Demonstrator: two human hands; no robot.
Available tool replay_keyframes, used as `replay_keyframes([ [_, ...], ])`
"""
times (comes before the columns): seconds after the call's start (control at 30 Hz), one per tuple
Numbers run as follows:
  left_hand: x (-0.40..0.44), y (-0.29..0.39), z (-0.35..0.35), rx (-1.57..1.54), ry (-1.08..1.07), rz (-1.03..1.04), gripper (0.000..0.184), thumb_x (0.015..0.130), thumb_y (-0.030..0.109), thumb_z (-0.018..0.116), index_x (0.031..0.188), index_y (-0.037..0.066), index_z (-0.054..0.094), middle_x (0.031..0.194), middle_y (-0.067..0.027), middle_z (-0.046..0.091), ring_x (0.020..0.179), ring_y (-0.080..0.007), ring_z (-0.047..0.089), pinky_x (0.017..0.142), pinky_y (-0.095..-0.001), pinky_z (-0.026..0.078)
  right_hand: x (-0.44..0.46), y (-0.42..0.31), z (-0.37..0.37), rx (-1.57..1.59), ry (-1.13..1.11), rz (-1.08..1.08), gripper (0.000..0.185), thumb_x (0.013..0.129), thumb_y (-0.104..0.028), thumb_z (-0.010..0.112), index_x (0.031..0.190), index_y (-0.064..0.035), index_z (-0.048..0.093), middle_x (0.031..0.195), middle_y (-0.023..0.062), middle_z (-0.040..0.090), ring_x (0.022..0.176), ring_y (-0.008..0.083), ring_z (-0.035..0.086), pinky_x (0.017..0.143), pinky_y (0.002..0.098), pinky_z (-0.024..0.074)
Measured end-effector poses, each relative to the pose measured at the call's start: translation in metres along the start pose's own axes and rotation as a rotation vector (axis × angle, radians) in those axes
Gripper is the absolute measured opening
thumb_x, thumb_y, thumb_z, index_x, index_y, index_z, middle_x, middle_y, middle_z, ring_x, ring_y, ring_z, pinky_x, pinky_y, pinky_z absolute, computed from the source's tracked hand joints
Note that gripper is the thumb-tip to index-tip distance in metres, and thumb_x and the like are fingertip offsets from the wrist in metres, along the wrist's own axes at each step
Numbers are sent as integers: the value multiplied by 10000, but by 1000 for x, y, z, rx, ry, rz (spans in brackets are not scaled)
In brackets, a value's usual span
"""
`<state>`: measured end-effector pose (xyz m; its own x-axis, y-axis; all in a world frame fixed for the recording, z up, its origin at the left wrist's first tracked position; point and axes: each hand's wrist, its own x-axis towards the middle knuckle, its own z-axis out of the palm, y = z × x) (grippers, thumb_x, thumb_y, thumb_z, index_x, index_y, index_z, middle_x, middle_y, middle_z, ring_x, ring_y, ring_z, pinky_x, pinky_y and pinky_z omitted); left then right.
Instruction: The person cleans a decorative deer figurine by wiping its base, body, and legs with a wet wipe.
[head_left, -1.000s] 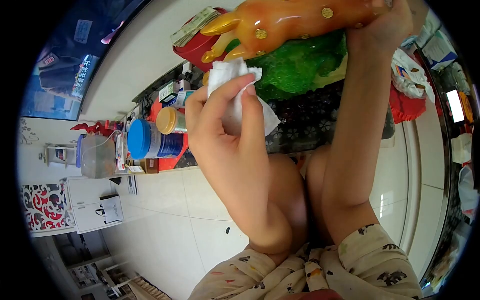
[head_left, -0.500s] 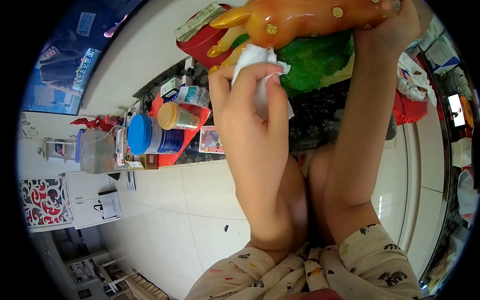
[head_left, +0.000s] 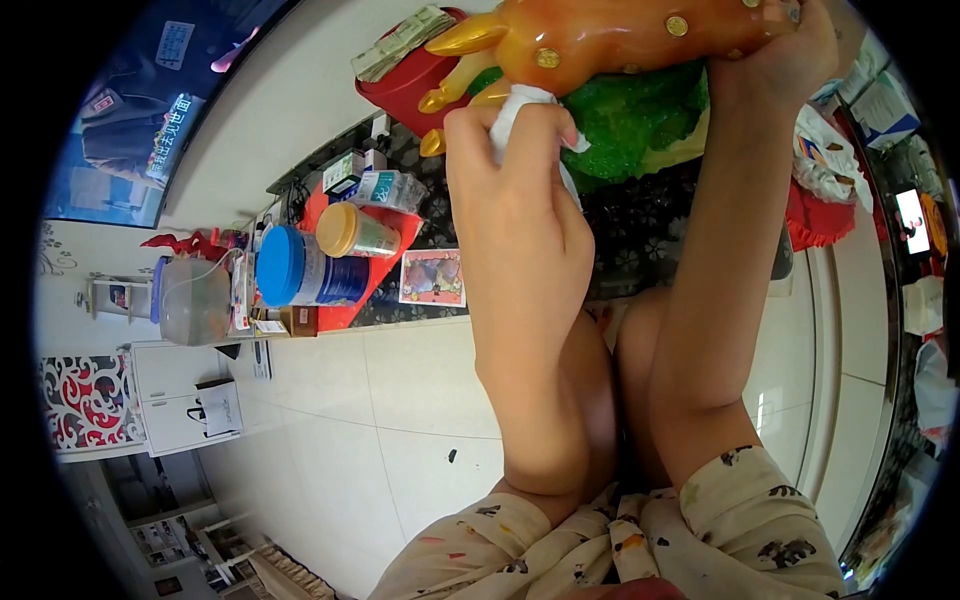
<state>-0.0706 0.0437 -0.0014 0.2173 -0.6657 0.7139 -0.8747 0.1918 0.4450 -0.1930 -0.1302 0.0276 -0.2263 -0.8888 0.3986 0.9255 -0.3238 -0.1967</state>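
A glossy orange figurine with gold tips and gold coin shapes lies across the top of the head view, partly cut off by the edge. Under it is its green, translucent rock-like part. My left hand is closed around a crumpled white tissue, held against the figurine's lower left side near the gold-tipped parts. Where the tissue meets the surface is hidden by my fingers. At the upper right, my right hand grips the figurine's right end, its fingers partly out of sight.
On the dark patterned table stand a blue-lidded tub, a yellow-lidded jar, small boxes and a picture card. A red container holds banknotes at the back. A television is at left, a plastic bag at right.
My left hand has shifted slightly right with the tissue, its fingers more curled, uncovering more of the picture card. My right hand stays on the figurine.
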Motion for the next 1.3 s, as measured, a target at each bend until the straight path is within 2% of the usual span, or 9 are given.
replay_keyframes([
  [0.03, 1, -1, 0, -11, -11, 18, 160, 978, -71, 530, 1001, 51, 631, 1012, -143, 531, 926, -300, 548, 816, -342, 465, -3, 0, 7, -156, -9, -89, 354, 1004, -245, 496, 1126, 59, 632, 1006, 179, 731, 882, 284, 730, 816, 394, 606],
  [0.13, 2, -1, -2, -24, -32, 60, 185, 949, -104, 536, 977, 48, 638, 1018, -144, 537, 909, -308, 568, 798, -350, 479, 2, 0, 5, -140, 40, -72, 362, 1001, -244, 499, 1129, 69, 631, 1012, 184, 731, 892, 292, 729, 822, 402, 608],
  [0.27, 0, 2, -3, -6, -1, 59, 200, 930, -117, 542, 964, 49, 648, 1021, -134, 557, 900, -304, 580, 804, -354, 481, 11, -1, -8, -181, -23, -73, 396, 999, -262, 497, 1153, 81, 625, 1025, 199, 727, 903, 311, 726, 835, 419, 607],
  [0.33, -1, 3, -3, -1, 60, 51, 201, 928, -111, 551, 964, 57, 655, 1016, -126, 568, 902, -299, 580, 816, -354, 474, -7, -3, 12, -175, -2, -12, 417, 999, -274, 494, 1165, 88, 621, 1030, 207, 725, 904, 318, 725, 842, 425, 605],
  [0.43, 2, 7, -12, -6, 182, -5, 177, 940, -73, 588, 956, 79, 677, 999, -114, 587, 918, -288, 570, 840, -349, 452, 3, -5, 2, -89, -29, 73, 442, 1003, -290, 483, 1171, 95, 619, 1025, 217, 725, 896, 326, 725, 854, 428, 601],
  [0.5, 3, 7, -13, 19, 228, -15, 164, 952, -56, 602, 961, 84, 687, 994, -110, 582, 916, -277, 565, 839, -345, 450, -1, -3, 8, -125, 21, 16, 452, 1006, -297, 472, 1167, 98, 622, 1022, 221, 727, 892, 327, 726, 857, 426, 600],
  [0.83, 0, 1, 0, -42, 124, -13, 149, 973, -47, 596, 989, 75, 680, 1006, -109, 534, 926, -273, 546, 833, -328, 447, 7, -4, -5, -159, -98, 17, 443, 1016, -297, 451, 1136, 82, 645, 1002, 202, 739, 881, 300, 731, 829, 400, 602],
  [1.03, -1, 3, 2, 11, 54, -3, 109, 993, -28, 568, 997, 49, 644, 1018, -132, 526, 934, -300, 547, 859, -348, 456, 6, -2, -5, -179, -35, -30, 386, 1017, -276, 463, 1103, 52, 647, 1006, 180, 737, 870, 259, 731, 806, 368, 605],
  [1.3, -3, 13, 2, 62, 19, -50, 157, 970, -76, 533, 1006, 48, 624, 1031, -141, 530, 948, -316, 554, 874, -362, 457, -3, -1, 8, -142, -9, -56, 362, 1011, -250, 479, 1157, 47, 627, 1045, 170, 724, 922, 279, 724, 829, 400, 610],
])
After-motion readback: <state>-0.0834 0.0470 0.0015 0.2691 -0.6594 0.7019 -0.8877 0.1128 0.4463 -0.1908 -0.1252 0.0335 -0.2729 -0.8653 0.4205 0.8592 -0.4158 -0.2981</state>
